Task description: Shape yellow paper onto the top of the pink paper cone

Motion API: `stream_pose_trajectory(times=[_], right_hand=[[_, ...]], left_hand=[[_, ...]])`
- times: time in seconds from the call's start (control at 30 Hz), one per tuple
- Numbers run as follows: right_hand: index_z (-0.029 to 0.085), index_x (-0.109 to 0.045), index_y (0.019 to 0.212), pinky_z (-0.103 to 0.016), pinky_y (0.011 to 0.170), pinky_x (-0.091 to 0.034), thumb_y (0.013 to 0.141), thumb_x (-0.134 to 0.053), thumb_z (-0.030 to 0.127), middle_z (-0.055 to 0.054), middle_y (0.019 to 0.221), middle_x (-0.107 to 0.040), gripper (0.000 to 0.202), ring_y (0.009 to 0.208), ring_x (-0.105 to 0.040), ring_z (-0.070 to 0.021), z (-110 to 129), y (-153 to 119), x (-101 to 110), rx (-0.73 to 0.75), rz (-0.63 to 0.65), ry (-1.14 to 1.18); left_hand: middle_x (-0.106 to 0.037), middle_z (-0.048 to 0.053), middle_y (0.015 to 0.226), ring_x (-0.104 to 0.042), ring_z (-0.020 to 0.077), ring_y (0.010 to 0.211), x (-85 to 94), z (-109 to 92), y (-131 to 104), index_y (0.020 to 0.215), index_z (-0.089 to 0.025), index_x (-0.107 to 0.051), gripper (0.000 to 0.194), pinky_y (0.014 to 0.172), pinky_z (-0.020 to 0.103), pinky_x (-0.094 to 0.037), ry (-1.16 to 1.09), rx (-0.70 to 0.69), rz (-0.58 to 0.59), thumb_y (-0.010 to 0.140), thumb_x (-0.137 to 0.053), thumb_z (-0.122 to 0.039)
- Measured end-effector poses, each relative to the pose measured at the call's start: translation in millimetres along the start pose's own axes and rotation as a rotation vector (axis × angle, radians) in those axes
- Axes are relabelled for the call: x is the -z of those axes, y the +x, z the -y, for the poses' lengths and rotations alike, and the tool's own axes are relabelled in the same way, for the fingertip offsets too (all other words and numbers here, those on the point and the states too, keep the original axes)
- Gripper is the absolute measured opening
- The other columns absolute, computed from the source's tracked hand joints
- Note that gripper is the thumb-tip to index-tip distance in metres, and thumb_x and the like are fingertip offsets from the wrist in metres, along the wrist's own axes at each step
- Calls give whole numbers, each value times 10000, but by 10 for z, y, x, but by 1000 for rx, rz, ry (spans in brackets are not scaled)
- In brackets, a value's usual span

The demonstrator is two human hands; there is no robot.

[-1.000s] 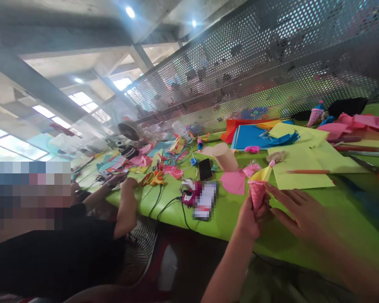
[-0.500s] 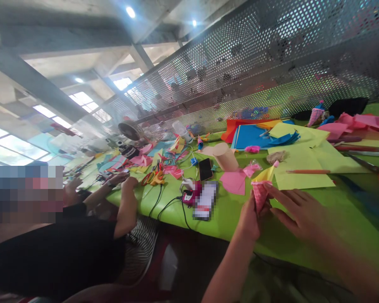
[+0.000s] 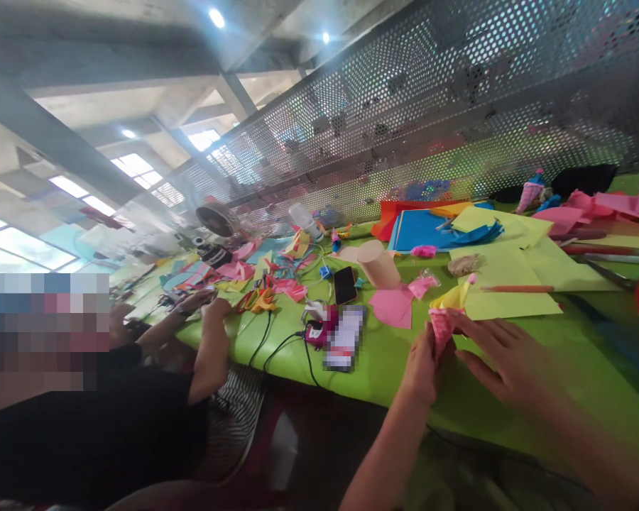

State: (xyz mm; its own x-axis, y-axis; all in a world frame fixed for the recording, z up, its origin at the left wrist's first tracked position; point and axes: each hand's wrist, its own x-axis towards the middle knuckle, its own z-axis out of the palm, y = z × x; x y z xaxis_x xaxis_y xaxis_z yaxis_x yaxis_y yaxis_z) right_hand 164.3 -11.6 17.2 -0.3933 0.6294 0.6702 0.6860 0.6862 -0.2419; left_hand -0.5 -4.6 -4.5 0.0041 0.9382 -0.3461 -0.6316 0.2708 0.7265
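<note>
A small pink cone [image 3: 441, 332] with a yellow paper piece [image 3: 450, 297] rising from its top and a pink tip is held upright over the near edge of the green table. My left hand [image 3: 422, 365] is closed around the lower part of the cone. My right hand [image 3: 503, 357] is beside it with fingers apart, the index fingertip touching the cone's upper right rim. Just beyond lie a pink paper piece [image 3: 392, 306], yellow-green sheets [image 3: 527, 266] and an orange pencil [image 3: 519, 289].
The green table [image 3: 378, 369] bears two phones, a power strip [image 3: 320, 333], a beige cup [image 3: 378, 264], blue sheets [image 3: 426, 231] and orange-handled tools [image 3: 263, 299]. Scissors lie at far right. A person in black [image 3: 96, 426] works at the left.
The cone has shifted slightly right and tilted a little, with its yellow top leaning further right. My left hand still holds it; the view has moved slightly.
</note>
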Motion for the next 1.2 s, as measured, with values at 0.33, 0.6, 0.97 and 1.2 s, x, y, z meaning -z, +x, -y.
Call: stream_pose_trajectory(times=[0.33, 0.6, 0.97, 1.2], right_hand=[[332, -254, 1703, -395, 784, -536, 1078, -542, 317, -55, 1120, -779, 689, 915, -716, -243, -7, 4, 22, -55, 5, 63], [310, -271, 1701, -397, 797, -541, 1068, -556, 302, -65, 1142, -779, 695, 949, -724, -245, -2, 1, 25, -23, 14, -8], [315, -233, 1715, -396, 777, -522, 1069, -556, 305, -63, 1158, -782, 722, 944, -725, -254, -25, -10, 3, 5, 16, -24], [326, -263, 1703, -402, 796, -531, 1067, -557, 287, -55, 1144, -777, 701, 942, -722, -241, -27, -15, 16, -9, 47, -6]], left_hand=[[-762, 49, 920, -656, 145, 813, 10, 11, 0, 993, -144, -824, 619, 797, 244, -527, 9, -40, 35, 697, -908, -681], [-773, 40, 942, -692, 174, 879, -29, -7, -23, 1010, -159, -816, 647, 807, 252, -543, 33, -62, -6, 662, -918, -694], [-796, 78, 1156, -728, 229, 1075, -39, -8, -25, 1128, -197, -813, 681, 970, 315, -543, 64, -148, 26, 648, -946, -661], [-769, 34, 1069, -691, 174, 1019, -9, -4, -23, 1101, -210, -764, 609, 918, 249, -528, 131, -229, 38, 676, -959, -600]])
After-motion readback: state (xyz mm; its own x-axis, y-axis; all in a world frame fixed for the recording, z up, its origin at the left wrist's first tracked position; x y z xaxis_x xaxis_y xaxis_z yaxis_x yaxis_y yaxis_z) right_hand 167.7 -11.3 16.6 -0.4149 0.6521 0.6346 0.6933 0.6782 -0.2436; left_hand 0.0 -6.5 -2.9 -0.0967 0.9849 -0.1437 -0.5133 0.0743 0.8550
